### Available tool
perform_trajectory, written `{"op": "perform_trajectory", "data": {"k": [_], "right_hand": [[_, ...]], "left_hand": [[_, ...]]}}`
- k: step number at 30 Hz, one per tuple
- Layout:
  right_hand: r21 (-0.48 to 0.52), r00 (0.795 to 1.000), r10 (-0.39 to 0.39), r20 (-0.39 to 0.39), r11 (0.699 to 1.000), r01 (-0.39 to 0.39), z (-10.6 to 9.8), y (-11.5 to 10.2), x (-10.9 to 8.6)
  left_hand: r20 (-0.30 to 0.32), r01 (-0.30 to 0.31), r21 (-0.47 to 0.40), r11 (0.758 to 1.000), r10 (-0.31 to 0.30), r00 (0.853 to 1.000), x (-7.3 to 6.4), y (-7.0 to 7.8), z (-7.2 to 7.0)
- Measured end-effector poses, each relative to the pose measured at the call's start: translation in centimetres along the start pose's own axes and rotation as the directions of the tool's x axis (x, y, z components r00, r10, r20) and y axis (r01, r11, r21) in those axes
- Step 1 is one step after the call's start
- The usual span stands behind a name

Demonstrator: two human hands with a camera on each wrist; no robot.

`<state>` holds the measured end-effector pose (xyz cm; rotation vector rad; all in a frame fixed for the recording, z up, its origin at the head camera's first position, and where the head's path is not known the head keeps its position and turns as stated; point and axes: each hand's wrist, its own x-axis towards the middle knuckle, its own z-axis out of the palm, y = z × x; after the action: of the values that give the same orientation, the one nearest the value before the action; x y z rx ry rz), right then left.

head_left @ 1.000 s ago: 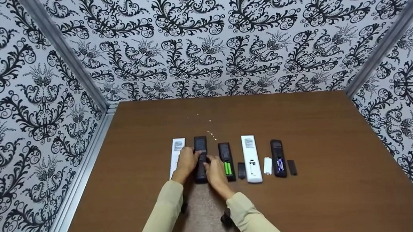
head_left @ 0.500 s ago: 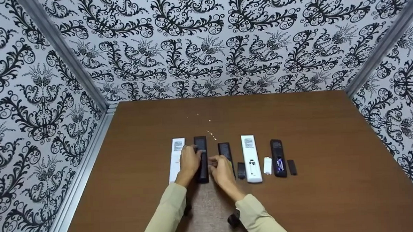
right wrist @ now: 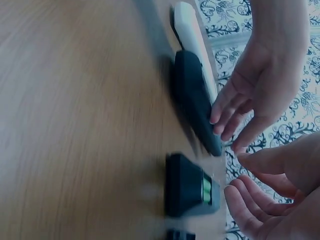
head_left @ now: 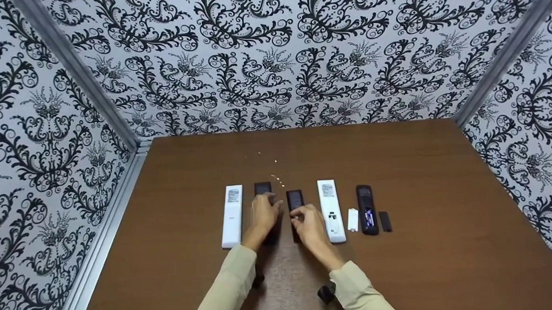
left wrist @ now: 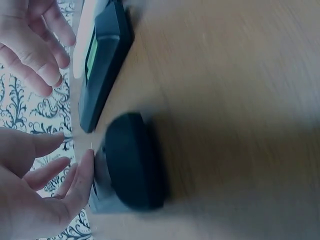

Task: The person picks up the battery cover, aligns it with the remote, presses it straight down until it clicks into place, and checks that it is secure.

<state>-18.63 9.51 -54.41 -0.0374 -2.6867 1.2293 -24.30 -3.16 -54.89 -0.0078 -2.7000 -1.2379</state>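
The L hand [head_left: 263, 213] is at the long black remote [right wrist: 192, 97], which lies on the brown table [head_left: 145, 254] in the L part of the row. Its fingers are spread and rather straight; the tips seem to touch the side of this remote, w/o curling round it. In the head view the same hand covers most of the remote, so only the top end w/ label is seen well.

The R hand [head_left: 311, 225] is over the short black remote [head_left: 295, 199], which lies next in the row, to the R of the long one. In the wrist views its fingers are loosely bent, w/ a gap b/w thumb and fingers, and I see no thing held there. Whether the fingertips touch the remote, I can't tell. Two green batteries [right wrist: 206, 187] are visible in its uncovered compartment.

Other things: at far L one white remote [head_left: 232, 217], label up. To the R of the R hand lies a 2nd white remote [head_left: 330, 213] w/ its batt. compartment uncovered, then a small white cover [head_left: 353, 220], a black remote w/ purple batteries [head_left: 365, 197] and, just beside, a small dark cover [head_left: 385, 221]. Small white specks [head_left: 277, 177] lie further back. The walls [head_left: 254, 81] have a black-and-white scroll pattern.
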Motion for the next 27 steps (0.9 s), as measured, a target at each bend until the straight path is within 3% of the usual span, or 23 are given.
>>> {"op": "perform_trajectory", "data": {"k": [11, 20, 27], "right_hand": [[-0.092, 1.0, -0.001, 0.016, 0.996, 0.003, -2.2, 2.3, -0.6], [-0.168, 1.0, -0.022, 0.001, 0.986, 0.022, -2.6, 3.3, -1.1], [-0.287, 1.0, -0.002, 0.006, 0.958, 0.004, -2.6, 3.6, -1.8]], "left_hand": [[0.138, 0.082, -0.028, 0.996, -0.077, 0.987, -0.4, 2.1, 1.8], [0.128, 0.147, 0.089, 0.985, -0.158, 0.979, -0.9, 3.6, 3.5], [0.108, 0.228, 0.078, 0.971, -0.236, 0.966, -1.3, 4.5, 4.5]]}}
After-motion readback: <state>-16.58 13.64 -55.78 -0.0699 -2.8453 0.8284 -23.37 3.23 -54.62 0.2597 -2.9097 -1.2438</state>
